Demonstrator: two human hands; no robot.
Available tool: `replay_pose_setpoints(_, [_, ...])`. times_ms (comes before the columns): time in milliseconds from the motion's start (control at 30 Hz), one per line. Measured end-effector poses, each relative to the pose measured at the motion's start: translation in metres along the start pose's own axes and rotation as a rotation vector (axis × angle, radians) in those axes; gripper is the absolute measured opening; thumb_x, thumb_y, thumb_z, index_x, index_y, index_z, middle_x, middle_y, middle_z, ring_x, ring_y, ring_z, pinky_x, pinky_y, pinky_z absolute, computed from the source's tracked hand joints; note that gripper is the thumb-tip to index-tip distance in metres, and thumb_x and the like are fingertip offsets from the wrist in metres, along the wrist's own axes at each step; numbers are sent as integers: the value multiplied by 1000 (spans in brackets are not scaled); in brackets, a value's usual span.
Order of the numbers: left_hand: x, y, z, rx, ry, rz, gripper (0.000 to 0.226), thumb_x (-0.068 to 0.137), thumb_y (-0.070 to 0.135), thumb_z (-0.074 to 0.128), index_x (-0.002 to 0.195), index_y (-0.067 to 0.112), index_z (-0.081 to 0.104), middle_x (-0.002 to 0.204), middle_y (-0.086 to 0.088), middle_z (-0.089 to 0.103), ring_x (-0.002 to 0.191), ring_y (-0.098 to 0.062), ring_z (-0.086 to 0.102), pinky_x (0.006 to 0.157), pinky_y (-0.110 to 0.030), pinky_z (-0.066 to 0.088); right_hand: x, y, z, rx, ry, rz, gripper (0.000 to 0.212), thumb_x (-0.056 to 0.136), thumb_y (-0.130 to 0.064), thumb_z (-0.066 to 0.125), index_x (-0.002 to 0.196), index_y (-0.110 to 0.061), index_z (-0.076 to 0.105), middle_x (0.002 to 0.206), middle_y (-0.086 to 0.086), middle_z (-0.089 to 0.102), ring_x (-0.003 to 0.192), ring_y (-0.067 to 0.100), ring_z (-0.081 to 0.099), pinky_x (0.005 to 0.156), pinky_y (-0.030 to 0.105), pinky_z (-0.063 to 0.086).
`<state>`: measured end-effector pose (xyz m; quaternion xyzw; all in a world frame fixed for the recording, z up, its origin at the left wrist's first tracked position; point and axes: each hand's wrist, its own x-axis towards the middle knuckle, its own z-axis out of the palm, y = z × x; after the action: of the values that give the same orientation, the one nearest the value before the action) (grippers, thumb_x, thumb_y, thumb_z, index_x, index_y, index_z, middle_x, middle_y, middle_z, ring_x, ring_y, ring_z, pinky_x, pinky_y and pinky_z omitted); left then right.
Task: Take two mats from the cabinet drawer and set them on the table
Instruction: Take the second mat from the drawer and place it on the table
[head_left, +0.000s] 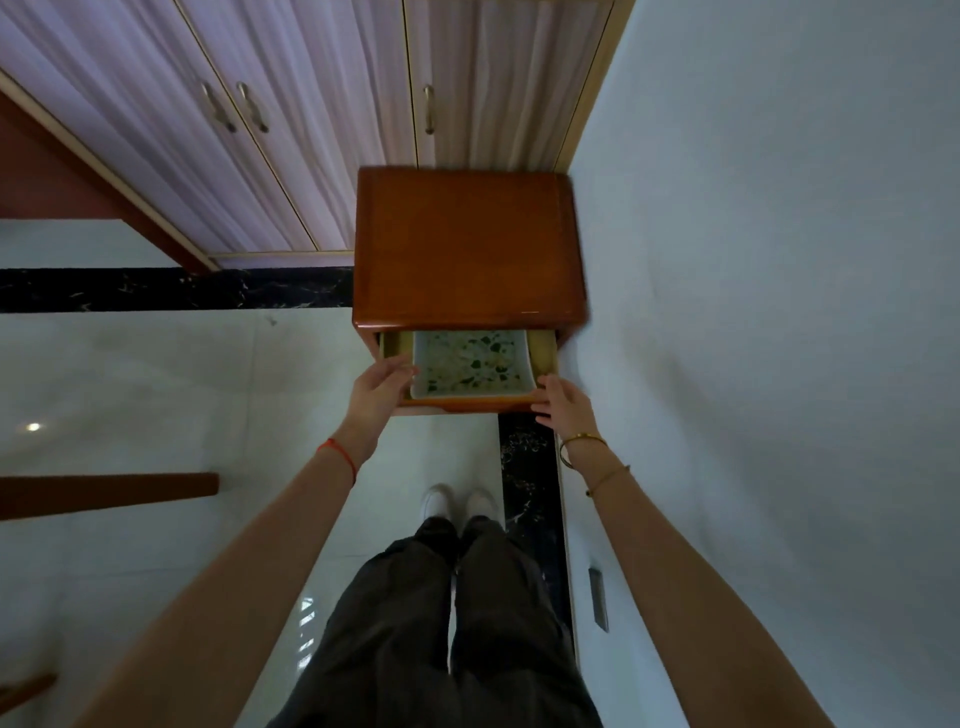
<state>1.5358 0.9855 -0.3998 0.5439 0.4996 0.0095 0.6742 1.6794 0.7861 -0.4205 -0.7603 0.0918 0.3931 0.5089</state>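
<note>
A small brown wooden cabinet stands against the white wall, its top drawer pulled partway out. Inside lies a pale mat with green and yellow speckles; I cannot tell how many mats are stacked there. My left hand rests at the drawer's front left corner, fingers touching the mat's left edge. At the front right corner my right hand touches the drawer front, fingers curled over its rim. Whether either hand grips anything is unclear.
A wardrobe with pale purple doors runs behind the cabinet. The white wall is close on the right. The floor is glossy white tile with a black marble strip. A brown wooden furniture edge juts in at the left.
</note>
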Motion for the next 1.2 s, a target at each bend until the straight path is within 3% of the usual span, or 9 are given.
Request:
replay_pose_setpoints(267, [132,-38,35,27,57,-135,24,93,19,63,116,19,65,132,-13,61,121,-33,58,106,-44,47,141,36,11,-237,-28,45,33,98,-39,42,106,-14,62,112,12,63,110,35,59,102,51,44])
replay_pose_setpoints(367, [165,-56,46,49,92,-186,18,92,22,63,110,22,65,129,-12,61,119,-34,59,104,-45,49,174,41,15,-378,0,42,40,100,-35,38,110,-3,61,113,21,62,110,38,57,98,45,44])
replay_pose_setpoints(467, [205,-82,58,125,108,-214,27,96,22,58,122,15,64,123,-9,60,118,-31,58,97,-37,50,228,58,18,-476,-7,58,46,101,-26,35,111,13,56,113,32,59,111,43,55,93,45,43])
replay_pose_setpoints(567, [241,-106,66,181,76,-262,35,101,18,50,134,9,55,117,-4,52,116,-26,54,94,-32,45,274,79,21,-556,-23,89,42,101,-31,33,116,-1,57,119,22,59,115,37,54,90,36,41])
replay_pose_setpoints(700, [281,-140,68,282,17,-260,42,99,16,49,141,9,50,141,-12,53,125,-29,54,108,-45,44,319,105,26,-660,-47,100,45,101,-34,33,128,-4,53,131,22,55,117,35,53,85,30,37])
replay_pose_setpoints(800, [306,-156,69,355,26,-269,43,100,18,49,143,13,48,131,-10,57,102,-19,55,88,-34,54,341,120,29,-730,-75,104,45,100,-33,38,136,-7,48,138,19,51,125,35,50,98,35,40])
replay_pose_setpoints(900, [326,-165,70,414,45,-293,45,101,21,50,145,19,43,103,2,54,74,-8,52,60,-18,45,356,130,31,-724,-101,151,49,100,-34,39,143,-10,39,146,16,44,132,34,44,105,37,36])
replay_pose_setpoints(1100, [344,-169,66,456,97,-374,57,95,25,60,146,12,36,134,-14,54,118,-33,56,94,-41,51,376,142,31,-685,-69,213,48,99,-30,43,141,-7,41,143,16,48,128,33,47,100,32,39])
replay_pose_setpoints(1200, [347,-169,66,402,108,-428,56,95,20,61,145,9,37,133,-16,53,123,-36,55,97,-43,50,382,145,30,-660,-13,218,43,96,-23,49,136,-5,48,136,17,54,121,33,53,95,31,43])
